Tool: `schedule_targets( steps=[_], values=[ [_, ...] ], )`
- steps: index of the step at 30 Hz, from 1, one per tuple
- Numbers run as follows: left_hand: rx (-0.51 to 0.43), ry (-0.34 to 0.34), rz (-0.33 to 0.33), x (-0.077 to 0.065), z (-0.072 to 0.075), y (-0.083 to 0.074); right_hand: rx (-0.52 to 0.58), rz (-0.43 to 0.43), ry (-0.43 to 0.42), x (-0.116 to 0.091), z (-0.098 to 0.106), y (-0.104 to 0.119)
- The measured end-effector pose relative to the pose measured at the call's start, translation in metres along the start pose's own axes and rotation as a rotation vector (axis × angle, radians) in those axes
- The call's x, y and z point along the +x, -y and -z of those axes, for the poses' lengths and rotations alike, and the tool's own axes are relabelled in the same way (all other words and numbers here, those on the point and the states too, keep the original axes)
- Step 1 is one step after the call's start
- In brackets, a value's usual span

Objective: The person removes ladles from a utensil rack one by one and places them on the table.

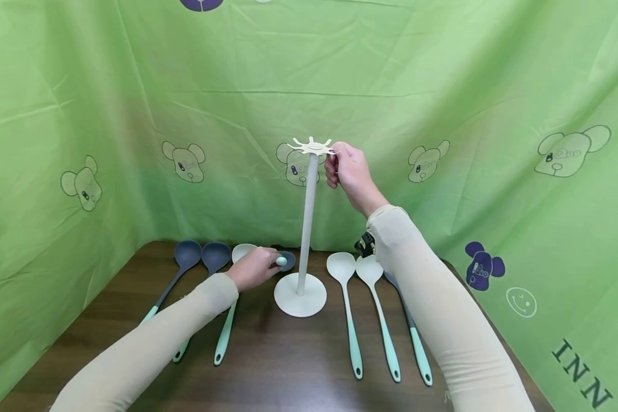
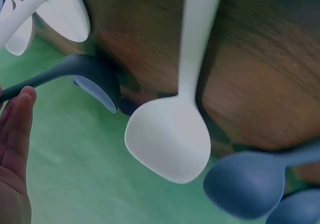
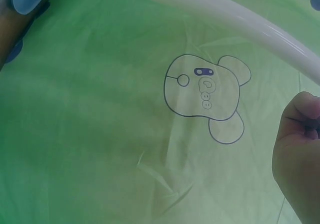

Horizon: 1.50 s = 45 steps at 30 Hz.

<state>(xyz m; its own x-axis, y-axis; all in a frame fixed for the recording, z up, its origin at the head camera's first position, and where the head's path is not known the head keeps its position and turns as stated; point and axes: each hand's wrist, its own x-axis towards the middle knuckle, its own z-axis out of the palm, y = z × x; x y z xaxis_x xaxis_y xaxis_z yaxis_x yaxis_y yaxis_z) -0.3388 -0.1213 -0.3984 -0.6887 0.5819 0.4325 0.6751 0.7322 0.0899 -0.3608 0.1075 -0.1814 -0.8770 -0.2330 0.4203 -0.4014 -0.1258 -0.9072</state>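
A white stand (image 1: 309, 223) with a round base and a star-shaped ring of hooks (image 1: 314, 147) stands upright on the table. My right hand (image 1: 351, 174) grips near one hook at the top right of that ring; its fingers look curled in the right wrist view, where the hand (image 3: 300, 156) is partly cut off. Left of the pole, my left hand (image 1: 254, 268) holds a dark ladle (image 2: 95, 76) by its shaft, its mint handle end (image 1: 281, 261) pointing toward the head camera. The ladle's bowl hangs low beside the stand's base, partly hidden in the head view.
On the left lie dark ladles (image 1: 187, 253) and a white ladle (image 2: 170, 136) with mint handles. Two white utensils (image 1: 341, 266) and a dark one (image 1: 417, 349), partly under the right sleeve, lie to the right. A green printed cloth (image 1: 237, 114) surrounds the brown table (image 1: 273, 366).
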Motion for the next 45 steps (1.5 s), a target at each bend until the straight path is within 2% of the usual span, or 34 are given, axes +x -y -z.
schedule_targets(
  steps=[5, 9, 14, 20, 24, 32, 39, 45],
  values=[
    [0.03, 0.11, -0.123, -0.002, 0.001, -0.004, -0.001, 0.004, -0.004, 0.0, 0.001, 0.001],
    [0.111, 0.182, -0.194, -0.005, -0.004, -0.005, 0.003, 0.0, -0.004, 0.0, 0.002, 0.002],
    [0.194, 0.239, -0.254, -0.009, -0.011, -0.006, 0.012, -0.006, -0.004, 0.0, 0.001, 0.002],
    [0.356, 0.303, -0.351, -0.014, -0.018, -0.007, 0.011, -0.004, -0.011, 0.0, 0.002, 0.001],
    [0.431, 0.327, -0.406, -0.018, -0.023, -0.008, 0.005, -0.014, -0.008, -0.001, 0.002, 0.0],
    [0.518, 0.369, -0.423, -0.023, -0.026, -0.012, 0.001, -0.01, -0.003, -0.002, 0.002, 0.0],
    [0.51, 0.361, -0.407, -0.026, -0.026, -0.007, -0.012, -0.008, 0.002, -0.003, 0.001, 0.003],
    [0.482, 0.348, -0.367, -0.031, -0.028, -0.005, -0.036, -0.002, -0.002, -0.002, 0.002, 0.0]
  ],
)
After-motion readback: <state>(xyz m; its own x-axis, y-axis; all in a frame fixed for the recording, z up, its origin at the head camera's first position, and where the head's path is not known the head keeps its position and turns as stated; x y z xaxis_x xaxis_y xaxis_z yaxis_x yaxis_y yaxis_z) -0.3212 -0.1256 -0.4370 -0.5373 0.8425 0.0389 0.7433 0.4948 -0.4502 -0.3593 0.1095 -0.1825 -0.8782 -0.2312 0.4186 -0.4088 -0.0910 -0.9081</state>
